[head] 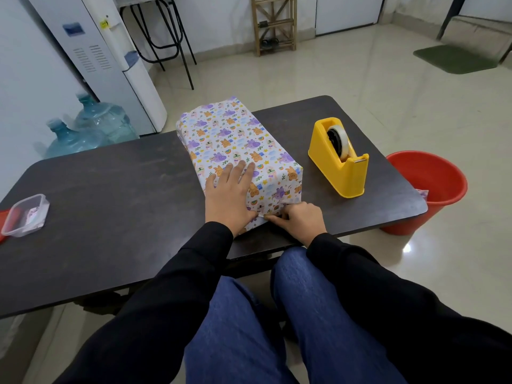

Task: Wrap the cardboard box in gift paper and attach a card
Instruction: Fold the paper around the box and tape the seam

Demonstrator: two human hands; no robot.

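Pressing your left grip [231, 195] flat, fingers straight, on the near end of the wrapped box [235, 137], you pinched the gift paper [273, 200] along its lower near edge with your right grip [296, 220], fingers curled. The box lay mid-table [110, 189], with a yellow tape dispenser [339, 159] near its right side.

Person wore a black long-sleeved top. Left sleeve [155, 286] and right sleeve [388, 295] were plain, matte, loosely creased; cuffs ended at the wrists, just behind the left hand [230, 195] and right hand [297, 218]. Blue denim trousers [249, 342] at near centre, between the sleeves, had a faintly mottled weave, paler over the knees.
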